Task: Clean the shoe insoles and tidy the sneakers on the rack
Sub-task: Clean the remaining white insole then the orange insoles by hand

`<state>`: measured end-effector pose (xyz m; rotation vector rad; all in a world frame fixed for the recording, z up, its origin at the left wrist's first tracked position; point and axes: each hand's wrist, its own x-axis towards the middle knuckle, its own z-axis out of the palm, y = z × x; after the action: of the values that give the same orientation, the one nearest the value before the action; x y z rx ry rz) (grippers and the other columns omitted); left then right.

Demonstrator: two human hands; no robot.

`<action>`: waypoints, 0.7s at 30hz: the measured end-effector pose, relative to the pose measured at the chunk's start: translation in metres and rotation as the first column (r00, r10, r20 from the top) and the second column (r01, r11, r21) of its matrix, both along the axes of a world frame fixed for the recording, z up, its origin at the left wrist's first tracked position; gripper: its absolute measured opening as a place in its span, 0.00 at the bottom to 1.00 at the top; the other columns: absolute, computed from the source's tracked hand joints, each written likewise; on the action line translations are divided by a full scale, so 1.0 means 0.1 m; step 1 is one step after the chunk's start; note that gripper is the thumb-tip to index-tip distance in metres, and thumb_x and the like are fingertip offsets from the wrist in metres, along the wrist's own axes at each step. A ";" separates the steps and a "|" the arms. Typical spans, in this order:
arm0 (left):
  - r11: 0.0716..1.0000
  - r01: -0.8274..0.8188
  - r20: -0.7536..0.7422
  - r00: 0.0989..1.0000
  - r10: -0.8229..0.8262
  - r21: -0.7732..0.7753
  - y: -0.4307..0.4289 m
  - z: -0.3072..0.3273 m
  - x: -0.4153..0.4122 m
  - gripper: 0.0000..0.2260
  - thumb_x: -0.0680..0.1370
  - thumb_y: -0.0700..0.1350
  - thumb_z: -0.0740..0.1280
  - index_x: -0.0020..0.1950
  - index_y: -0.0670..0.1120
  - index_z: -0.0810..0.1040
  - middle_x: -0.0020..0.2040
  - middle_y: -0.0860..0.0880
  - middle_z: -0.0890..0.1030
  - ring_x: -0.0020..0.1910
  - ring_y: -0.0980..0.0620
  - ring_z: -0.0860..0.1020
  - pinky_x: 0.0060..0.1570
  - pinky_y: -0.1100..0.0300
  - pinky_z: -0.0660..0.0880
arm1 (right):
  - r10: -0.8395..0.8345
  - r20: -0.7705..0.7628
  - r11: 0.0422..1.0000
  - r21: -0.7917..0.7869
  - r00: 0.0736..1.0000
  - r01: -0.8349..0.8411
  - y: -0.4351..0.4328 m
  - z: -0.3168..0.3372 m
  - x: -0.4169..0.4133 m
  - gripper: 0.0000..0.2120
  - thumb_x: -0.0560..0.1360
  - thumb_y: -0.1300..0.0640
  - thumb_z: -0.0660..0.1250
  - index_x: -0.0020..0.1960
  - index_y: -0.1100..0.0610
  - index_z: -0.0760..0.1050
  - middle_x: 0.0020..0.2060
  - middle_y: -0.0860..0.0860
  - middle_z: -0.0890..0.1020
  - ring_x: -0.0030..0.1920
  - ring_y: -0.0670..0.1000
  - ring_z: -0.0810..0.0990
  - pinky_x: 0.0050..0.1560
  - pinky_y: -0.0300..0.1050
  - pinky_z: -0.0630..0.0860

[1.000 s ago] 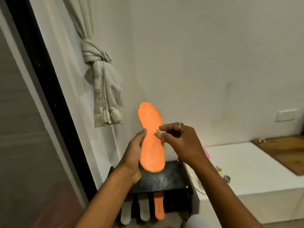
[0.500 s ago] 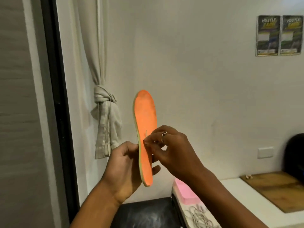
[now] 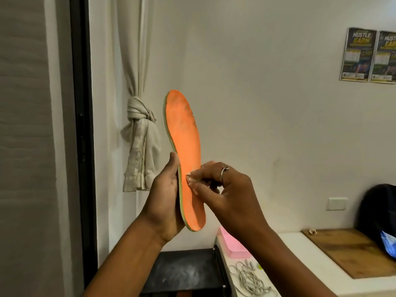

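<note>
Orange insole (image 3: 184, 151) held upright in mid-air, toe end up, heel end down, orange face toward camera and slightly right. It sits above the black rack top (image 3: 184, 271).

Left hand (image 3: 165, 196): palm cups the back of the heel half, thumb laid along the left edge. Its other fingers are behind the insole, so I can't tell their pose.

Right hand (image 3: 222, 189): fingertips bunched together, pinching a small pale wad (image 3: 189, 178) and pressing it onto the orange face just below mid-length, near the left edge. Ring (image 3: 224, 171) on 1 finger.

White ledge (image 3: 285, 264) to the right carries a pink box (image 3: 233, 243) and loose laces (image 3: 248, 279). 2 posters (image 3: 368, 54) on the wall.
</note>
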<state>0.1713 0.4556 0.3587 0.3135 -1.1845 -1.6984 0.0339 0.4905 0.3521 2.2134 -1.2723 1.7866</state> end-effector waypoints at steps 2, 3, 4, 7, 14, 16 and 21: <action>1.000 0.018 0.011 1.000 -0.018 -0.008 0.00 0.01 0.00 0.29 0.83 0.62 0.51 0.63 0.41 0.80 0.58 0.38 0.84 0.59 0.44 0.83 0.59 0.50 0.78 | -0.039 -0.016 0.999 -0.011 0.999 0.039 -0.01 0.03 0.01 0.09 0.75 0.55 0.75 0.55 0.52 0.84 0.48 0.41 0.83 0.48 0.43 0.82 0.45 0.35 0.80; 1.000 0.021 0.019 1.000 -0.021 -0.014 0.00 0.01 0.01 0.29 0.84 0.61 0.50 0.62 0.41 0.80 0.57 0.39 0.84 0.57 0.44 0.84 0.56 0.51 0.80 | -0.038 0.002 0.999 0.014 0.999 0.038 -0.01 0.06 0.01 0.10 0.75 0.54 0.75 0.55 0.53 0.84 0.48 0.41 0.83 0.47 0.42 0.82 0.44 0.36 0.81; 1.000 0.008 0.031 0.999 -0.007 -0.024 0.00 0.02 0.01 0.29 0.84 0.61 0.50 0.63 0.41 0.80 0.55 0.39 0.85 0.56 0.45 0.84 0.54 0.52 0.81 | -0.033 0.022 0.998 0.045 0.999 0.032 -0.01 0.09 0.02 0.10 0.75 0.53 0.75 0.55 0.53 0.85 0.47 0.41 0.84 0.46 0.42 0.83 0.43 0.36 0.81; 0.999 -0.029 0.058 0.998 0.031 -0.039 0.02 0.02 0.01 0.31 0.83 0.63 0.49 0.65 0.41 0.78 0.57 0.41 0.85 0.57 0.46 0.84 0.60 0.50 0.77 | -0.064 -0.029 0.998 0.019 0.998 0.065 0.06 0.08 0.08 0.08 0.75 0.52 0.75 0.53 0.52 0.86 0.45 0.42 0.85 0.44 0.42 0.82 0.43 0.32 0.77; 0.994 0.075 -0.033 0.997 -0.072 0.077 -0.01 0.07 0.07 0.35 0.83 0.65 0.51 0.45 0.42 0.89 0.47 0.41 0.86 0.44 0.46 0.86 0.49 0.50 0.81 | -0.043 -0.298 0.992 -0.123 0.954 0.007 0.20 -0.05 0.12 0.07 0.75 0.53 0.75 0.52 0.51 0.86 0.45 0.45 0.83 0.49 0.47 0.79 0.46 0.47 0.79; 0.990 0.119 -0.030 0.993 -0.117 0.078 0.02 0.07 0.05 0.32 0.84 0.61 0.51 0.48 0.43 0.88 0.49 0.41 0.86 0.47 0.46 0.86 0.48 0.50 0.83 | -0.153 -0.319 0.968 -0.239 0.935 0.077 0.10 0.08 0.08 0.06 0.75 0.56 0.75 0.51 0.53 0.86 0.44 0.47 0.83 0.46 0.50 0.78 0.43 0.51 0.78; 0.991 0.126 -0.052 0.991 -0.123 0.045 0.10 0.08 0.02 0.29 0.85 0.59 0.49 0.56 0.44 0.86 0.57 0.41 0.85 0.54 0.45 0.85 0.50 0.44 0.82 | -0.237 -0.211 0.946 -0.272 0.948 0.176 -0.07 0.25 0.06 0.08 0.76 0.51 0.71 0.51 0.53 0.87 0.43 0.47 0.84 0.45 0.50 0.77 0.42 0.52 0.78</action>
<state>0.1738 0.4653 0.3667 0.2303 -1.1489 -1.8350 0.0401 0.4834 0.3775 2.0008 -1.1136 1.4589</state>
